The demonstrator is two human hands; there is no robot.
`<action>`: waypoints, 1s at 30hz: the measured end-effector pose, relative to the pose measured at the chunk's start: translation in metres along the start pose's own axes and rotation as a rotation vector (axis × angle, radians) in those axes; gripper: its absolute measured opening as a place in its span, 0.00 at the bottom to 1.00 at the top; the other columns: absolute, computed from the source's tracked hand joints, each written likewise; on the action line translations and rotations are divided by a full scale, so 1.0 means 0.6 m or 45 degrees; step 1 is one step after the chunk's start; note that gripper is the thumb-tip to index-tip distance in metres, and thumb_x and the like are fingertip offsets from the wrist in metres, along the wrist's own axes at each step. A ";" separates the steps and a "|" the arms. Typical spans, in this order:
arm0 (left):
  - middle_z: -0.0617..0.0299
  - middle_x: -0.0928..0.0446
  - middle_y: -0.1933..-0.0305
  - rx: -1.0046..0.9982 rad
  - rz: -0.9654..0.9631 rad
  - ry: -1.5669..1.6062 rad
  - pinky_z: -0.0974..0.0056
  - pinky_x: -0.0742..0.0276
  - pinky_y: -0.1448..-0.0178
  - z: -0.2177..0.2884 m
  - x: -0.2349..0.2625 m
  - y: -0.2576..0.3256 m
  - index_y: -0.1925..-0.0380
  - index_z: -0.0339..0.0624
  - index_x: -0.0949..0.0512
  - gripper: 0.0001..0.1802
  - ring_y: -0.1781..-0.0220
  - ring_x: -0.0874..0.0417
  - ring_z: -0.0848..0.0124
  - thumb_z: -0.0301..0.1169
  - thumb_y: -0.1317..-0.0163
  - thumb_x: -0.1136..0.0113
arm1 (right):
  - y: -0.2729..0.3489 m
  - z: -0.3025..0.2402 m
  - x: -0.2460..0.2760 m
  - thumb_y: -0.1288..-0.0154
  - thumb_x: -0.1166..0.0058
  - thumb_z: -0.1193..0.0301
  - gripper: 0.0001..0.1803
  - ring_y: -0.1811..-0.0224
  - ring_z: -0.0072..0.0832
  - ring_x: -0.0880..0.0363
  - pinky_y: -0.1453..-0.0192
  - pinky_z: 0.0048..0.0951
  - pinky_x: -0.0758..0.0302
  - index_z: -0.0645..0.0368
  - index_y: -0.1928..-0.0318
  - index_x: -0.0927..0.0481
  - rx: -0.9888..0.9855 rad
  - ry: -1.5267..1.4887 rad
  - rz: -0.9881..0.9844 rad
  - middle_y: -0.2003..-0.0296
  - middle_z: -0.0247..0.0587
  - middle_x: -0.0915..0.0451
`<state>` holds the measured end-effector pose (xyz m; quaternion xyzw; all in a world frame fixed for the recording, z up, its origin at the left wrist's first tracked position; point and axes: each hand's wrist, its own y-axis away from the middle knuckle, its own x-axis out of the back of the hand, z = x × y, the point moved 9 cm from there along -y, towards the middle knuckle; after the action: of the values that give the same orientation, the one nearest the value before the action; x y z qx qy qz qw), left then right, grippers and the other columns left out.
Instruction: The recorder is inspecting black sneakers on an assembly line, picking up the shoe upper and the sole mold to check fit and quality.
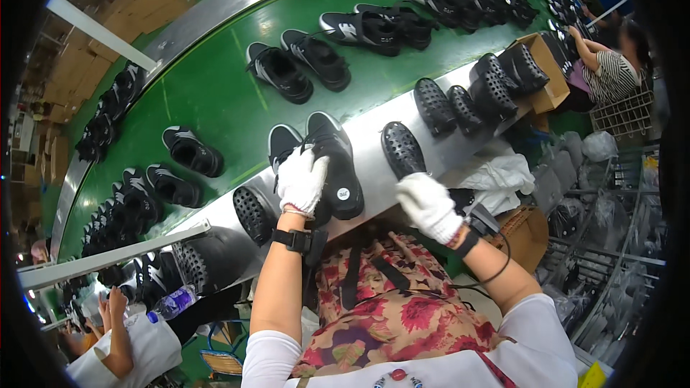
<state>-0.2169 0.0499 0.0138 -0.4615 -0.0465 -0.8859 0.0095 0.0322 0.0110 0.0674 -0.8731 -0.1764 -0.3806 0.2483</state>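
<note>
Both my hands wear white knit gloves. My left hand (302,181) is closed on a black sneaker (333,145) with a grey toe and a round white sticker inside its heel. Its mate, another black sneaker (283,142), stands close on the left, partly hidden by that glove. My right hand (428,207) is curled at the near end of a black perforated shoe form (402,148) on the metal ledge; its fingertips are partly hidden. Left of the sneakers lies a second perforated shoe form (253,213).
Pairs of black sneakers (296,65) stand along the green conveyor belt (223,57). More perforated forms (434,105) line the metal ledge (374,162) near a cardboard box (545,72). A water bottle (172,304) is at lower left. Co-workers (607,65) sit at both sides.
</note>
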 end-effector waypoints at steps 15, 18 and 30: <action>0.44 0.23 0.44 -0.187 0.262 -0.074 0.49 0.26 0.39 0.039 0.023 0.045 0.49 0.43 0.18 0.26 0.44 0.21 0.45 0.44 0.45 0.30 | -0.014 0.110 -0.037 0.38 0.47 0.68 0.10 0.52 0.46 0.23 0.55 0.46 0.21 0.47 0.55 0.23 -0.019 0.643 -0.318 0.55 0.48 0.27; 0.43 0.23 0.43 -0.194 0.282 -0.096 0.49 0.27 0.38 0.043 0.027 0.058 0.48 0.42 0.18 0.27 0.43 0.22 0.45 0.44 0.46 0.29 | -0.010 0.112 -0.034 0.38 0.47 0.68 0.10 0.51 0.46 0.23 0.53 0.46 0.21 0.50 0.56 0.22 -0.020 0.660 -0.333 0.55 0.48 0.26; 0.46 0.32 0.31 0.192 -0.082 2.251 0.47 0.30 0.28 0.108 0.006 0.167 0.25 0.43 0.47 0.56 0.30 0.28 0.52 0.46 0.46 0.23 | -0.035 -0.204 0.049 0.49 0.40 0.79 0.17 0.50 0.54 0.21 0.44 0.45 0.22 0.64 0.55 0.22 0.439 -0.326 -0.226 0.50 0.59 0.23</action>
<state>-0.1604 -0.0435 0.0611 0.3948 -0.0933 -0.9128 0.0472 -0.0297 -0.0380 0.1676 -0.8400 -0.3451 -0.2512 0.3350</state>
